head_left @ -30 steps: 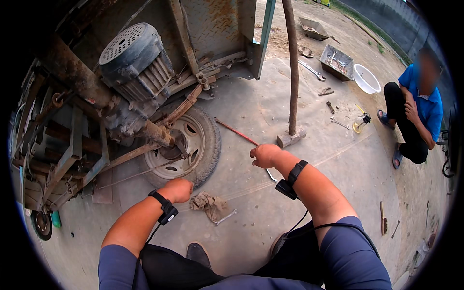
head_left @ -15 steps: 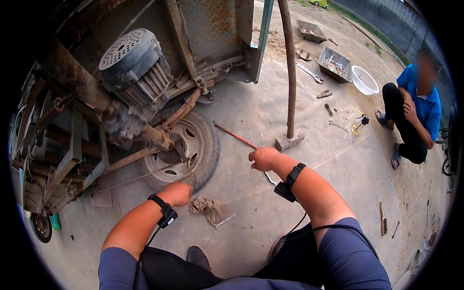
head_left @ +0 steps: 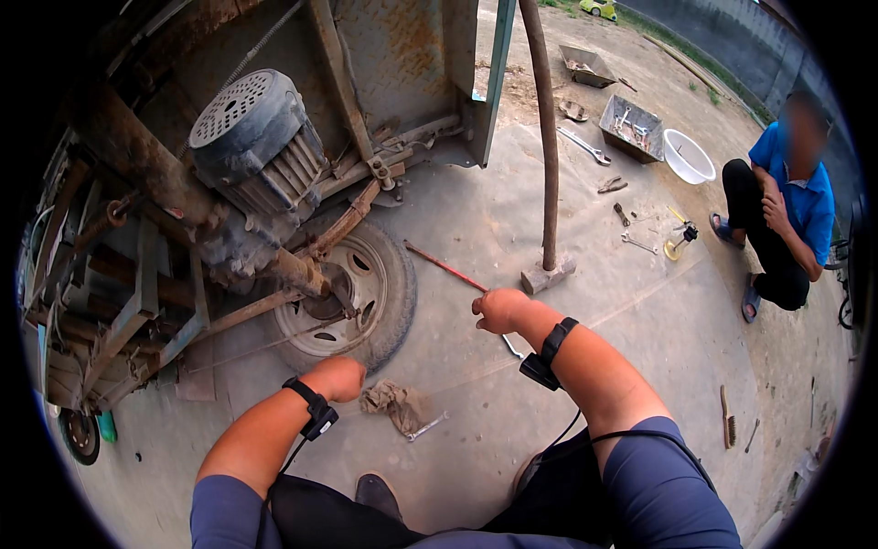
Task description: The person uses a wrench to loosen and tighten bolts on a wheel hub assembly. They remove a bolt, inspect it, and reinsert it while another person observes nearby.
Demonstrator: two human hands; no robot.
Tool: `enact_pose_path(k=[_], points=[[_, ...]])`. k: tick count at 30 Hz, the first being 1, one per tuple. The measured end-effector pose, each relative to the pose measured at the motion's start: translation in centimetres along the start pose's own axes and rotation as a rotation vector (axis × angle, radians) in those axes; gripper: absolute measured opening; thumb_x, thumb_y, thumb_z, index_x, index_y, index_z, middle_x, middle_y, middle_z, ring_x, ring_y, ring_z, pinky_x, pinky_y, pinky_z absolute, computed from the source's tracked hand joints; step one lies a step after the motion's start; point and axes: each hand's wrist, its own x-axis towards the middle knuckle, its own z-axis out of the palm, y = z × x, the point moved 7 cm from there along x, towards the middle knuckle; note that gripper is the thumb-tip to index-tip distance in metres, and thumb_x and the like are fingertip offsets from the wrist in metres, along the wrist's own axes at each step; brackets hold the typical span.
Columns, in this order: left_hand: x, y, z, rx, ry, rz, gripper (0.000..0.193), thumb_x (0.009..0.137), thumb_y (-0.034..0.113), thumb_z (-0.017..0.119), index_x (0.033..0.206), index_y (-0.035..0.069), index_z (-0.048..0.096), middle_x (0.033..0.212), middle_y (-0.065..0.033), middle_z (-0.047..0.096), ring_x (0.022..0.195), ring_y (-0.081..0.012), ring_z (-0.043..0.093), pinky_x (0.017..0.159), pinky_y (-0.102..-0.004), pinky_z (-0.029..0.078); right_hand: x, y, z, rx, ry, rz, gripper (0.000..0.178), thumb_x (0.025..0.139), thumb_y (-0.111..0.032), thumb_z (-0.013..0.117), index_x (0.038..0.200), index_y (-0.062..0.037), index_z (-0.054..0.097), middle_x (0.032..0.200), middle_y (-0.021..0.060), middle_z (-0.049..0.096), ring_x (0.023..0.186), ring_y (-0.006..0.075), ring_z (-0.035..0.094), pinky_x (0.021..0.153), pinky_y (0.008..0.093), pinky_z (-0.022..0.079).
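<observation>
My right hand (head_left: 501, 309) is closed around a slim metal tool (head_left: 512, 346) whose silver end pokes out below the fist. A thin red rod (head_left: 444, 265) runs from that hand toward the wheel (head_left: 352, 297) of a rusty tipped vehicle. My left hand (head_left: 338, 377) is a closed fist low beside the tyre, with nothing visible in it. A crumpled rag (head_left: 389, 403) and a small silver tool (head_left: 425, 425) lie on the concrete right of it. A finned grey motor (head_left: 256, 137) sits above the axle.
A rusty pole on a block foot (head_left: 547, 183) stands just beyond my right hand. A person in blue (head_left: 786, 229) squats at the right. Wrenches, metal trays (head_left: 631, 123), a white basin (head_left: 688, 156) and a wire brush (head_left: 727, 421) lie around on the ground.
Both hands have stayed almost where they were; the whole view has shifted slightly, with the hands a little lower in the picture.
</observation>
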Motion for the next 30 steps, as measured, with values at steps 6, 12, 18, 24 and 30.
enact_pose_path(k=[6,12,18,24,30], points=[[0.8,-0.4,0.4,0.014,0.051,-0.005,0.022,0.078,0.016,0.057,0.095,0.012,0.071,0.091,-0.0134,0.072,0.088,-0.0353,0.067,0.075,-0.0457,0.052,0.3,0.4,0.5,0.016,0.027,-0.016,0.041,0.089,-0.036,0.066,0.124,-0.0130,0.064,0.116,0.0101,0.069,0.111,0.0314,0.063,0.092,0.0432,0.052],[0.9,-0.7,0.3,-0.031,0.073,0.017,0.022,0.083,0.019,0.056,0.098,0.012,0.071,0.095,-0.0144,0.072,0.092,-0.0360,0.067,0.079,-0.0461,0.052,0.6,0.8,1.1,0.024,0.035,-0.005,0.041,0.088,-0.036,0.066,0.123,-0.0135,0.065,0.115,0.0104,0.069,0.110,0.0318,0.064,0.091,0.0435,0.052],[0.9,-0.6,0.5,-0.033,0.089,0.012,0.022,0.084,0.019,0.056,0.098,0.012,0.070,0.096,-0.0135,0.072,0.093,-0.0348,0.067,0.080,-0.0453,0.052,0.3,0.2,0.7,0.000,0.041,-0.008,0.041,0.088,-0.035,0.067,0.123,-0.0147,0.065,0.114,0.0099,0.070,0.109,0.0312,0.064,0.090,0.0437,0.053],[1.0,-0.6,0.4,-0.035,0.059,0.008,0.026,0.080,0.018,0.058,0.101,0.013,0.072,0.098,-0.0141,0.072,0.094,-0.0354,0.067,0.081,-0.0457,0.053,0.2,-0.1,0.3,-0.021,0.026,-0.022,0.041,0.088,-0.036,0.067,0.123,-0.0152,0.065,0.115,0.0091,0.070,0.110,0.0307,0.064,0.090,0.0438,0.053],[0.9,-0.2,0.2,-0.020,0.013,0.008,0.028,0.078,0.016,0.058,0.102,0.012,0.072,0.100,-0.0147,0.072,0.096,-0.0362,0.068,0.082,-0.0462,0.053,0.2,-0.1,0.3,-0.029,0.019,-0.035,0.041,0.087,-0.036,0.067,0.123,-0.0157,0.065,0.116,0.0091,0.069,0.111,0.0304,0.064,0.090,0.0437,0.053]])
